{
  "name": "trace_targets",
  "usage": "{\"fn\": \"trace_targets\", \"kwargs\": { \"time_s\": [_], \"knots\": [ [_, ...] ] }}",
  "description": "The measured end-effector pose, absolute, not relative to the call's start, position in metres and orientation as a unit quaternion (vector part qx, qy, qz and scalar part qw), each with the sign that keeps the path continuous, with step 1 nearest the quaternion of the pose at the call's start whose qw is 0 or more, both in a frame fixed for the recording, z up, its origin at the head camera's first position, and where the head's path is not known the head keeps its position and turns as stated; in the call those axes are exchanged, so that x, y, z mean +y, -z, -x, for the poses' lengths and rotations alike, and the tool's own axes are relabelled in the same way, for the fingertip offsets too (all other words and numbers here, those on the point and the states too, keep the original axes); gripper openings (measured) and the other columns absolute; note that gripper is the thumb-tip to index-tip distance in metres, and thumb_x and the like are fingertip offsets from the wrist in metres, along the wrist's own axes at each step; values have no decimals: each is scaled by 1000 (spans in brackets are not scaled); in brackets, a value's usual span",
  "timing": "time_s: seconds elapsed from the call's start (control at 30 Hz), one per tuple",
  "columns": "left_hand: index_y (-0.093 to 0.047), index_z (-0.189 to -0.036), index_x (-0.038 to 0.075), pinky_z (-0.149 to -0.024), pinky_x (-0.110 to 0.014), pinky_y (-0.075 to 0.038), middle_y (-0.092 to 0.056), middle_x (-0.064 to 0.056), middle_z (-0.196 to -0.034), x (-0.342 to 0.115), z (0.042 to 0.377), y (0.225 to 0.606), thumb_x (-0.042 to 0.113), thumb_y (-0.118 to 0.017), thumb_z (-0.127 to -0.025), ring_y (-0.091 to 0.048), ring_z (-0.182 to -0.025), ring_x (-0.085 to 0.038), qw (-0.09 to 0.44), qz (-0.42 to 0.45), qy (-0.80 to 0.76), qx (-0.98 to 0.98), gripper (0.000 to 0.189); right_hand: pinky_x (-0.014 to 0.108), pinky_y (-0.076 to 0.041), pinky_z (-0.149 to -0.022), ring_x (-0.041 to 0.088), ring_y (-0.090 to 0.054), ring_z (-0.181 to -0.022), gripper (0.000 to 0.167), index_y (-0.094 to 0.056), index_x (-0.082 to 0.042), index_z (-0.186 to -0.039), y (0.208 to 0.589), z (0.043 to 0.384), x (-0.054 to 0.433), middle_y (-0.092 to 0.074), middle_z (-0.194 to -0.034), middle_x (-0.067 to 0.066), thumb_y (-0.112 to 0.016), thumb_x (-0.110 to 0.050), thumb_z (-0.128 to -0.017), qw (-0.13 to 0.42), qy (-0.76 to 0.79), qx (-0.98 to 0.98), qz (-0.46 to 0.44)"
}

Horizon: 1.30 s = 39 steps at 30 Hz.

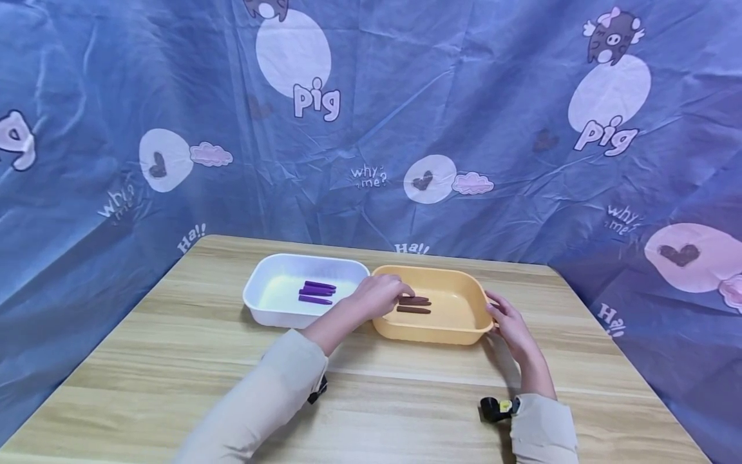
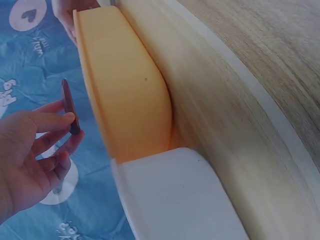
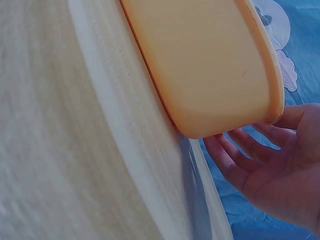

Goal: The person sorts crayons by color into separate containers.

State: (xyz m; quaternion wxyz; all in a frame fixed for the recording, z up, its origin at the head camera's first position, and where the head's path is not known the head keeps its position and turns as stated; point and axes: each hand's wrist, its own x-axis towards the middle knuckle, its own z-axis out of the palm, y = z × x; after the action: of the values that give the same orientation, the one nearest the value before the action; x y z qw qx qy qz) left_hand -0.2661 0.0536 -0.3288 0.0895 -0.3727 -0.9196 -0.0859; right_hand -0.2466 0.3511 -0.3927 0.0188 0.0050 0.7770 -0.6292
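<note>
My left hand (image 1: 379,295) reaches over the near left side of a yellow plastic tub (image 1: 431,335). Between thumb and fingers it pinches a brown crayon (image 2: 70,107), a short stick with a tapered end. Below these fingertips, brown crayons (image 1: 414,310) lie side by side on the tub's floor. At the tub's right end, my right hand (image 1: 513,325) grips the rim; its fingers (image 3: 232,162) sit against the outer wall. Left of this tub stands a white tub (image 1: 272,316) with several purple crayons (image 1: 315,300) lying in a loose row.
Both tubs stand side by side toward the back of a wood-grain table (image 1: 400,399), their neighbouring ends close together. A blue printed curtain (image 1: 371,129) hangs behind and on both sides. A black wrist camera (image 1: 495,408) shows at the right sleeve.
</note>
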Motion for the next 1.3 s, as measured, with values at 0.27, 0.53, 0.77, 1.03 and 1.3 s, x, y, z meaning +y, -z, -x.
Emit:
{"fn": "trace_targets", "kwargs": {
  "time_s": [0.27,0.53,0.77,1.03,1.3],
  "knots": [
    [-70,-109,25,-56,-24,-47,-64,5,-92,65,285,341,-4,-56,-80,-58,-81,-12,72,360,78,-927,43,20,-47,-72,7,-51,-90,51,-17,2,-144,392,247,351,-31,-132,28,-35,-18,-101,20,628,778,-6],
    [-68,-113,25,-62,-19,-46,-64,7,-100,81,300,348,-8,-55,-80,-57,-88,-8,28,349,62,-935,48,22,-48,-75,7,-51,-91,51,-18,2,-144,394,248,352,-32,-132,26,-35,-19,-101,19,629,777,-11],
    [-68,-110,28,-60,-21,-45,-65,9,-101,89,299,355,-2,-61,-79,-58,-87,-10,15,354,50,-934,44,21,-48,-75,5,-51,-90,51,-17,2,-144,392,247,350,-30,-134,27,-34,-19,-101,22,632,775,-9],
    [-69,-107,33,-58,-22,-45,-63,11,-110,90,294,364,2,-63,-79,-58,-90,-11,-11,346,34,-938,43,19,-48,-72,3,-51,-88,50,-17,3,-144,392,247,350,-30,-133,27,-34,-18,-101,19,634,773,-5],
    [-70,-106,32,-67,-24,-48,-61,11,-113,93,294,369,0,-61,-81,-58,-95,-14,-28,334,36,-941,41,20,-48,-73,4,-51,-88,50,-18,3,-144,392,247,350,-31,-132,27,-34,-17,-101,19,635,772,-8]
  ]
}}
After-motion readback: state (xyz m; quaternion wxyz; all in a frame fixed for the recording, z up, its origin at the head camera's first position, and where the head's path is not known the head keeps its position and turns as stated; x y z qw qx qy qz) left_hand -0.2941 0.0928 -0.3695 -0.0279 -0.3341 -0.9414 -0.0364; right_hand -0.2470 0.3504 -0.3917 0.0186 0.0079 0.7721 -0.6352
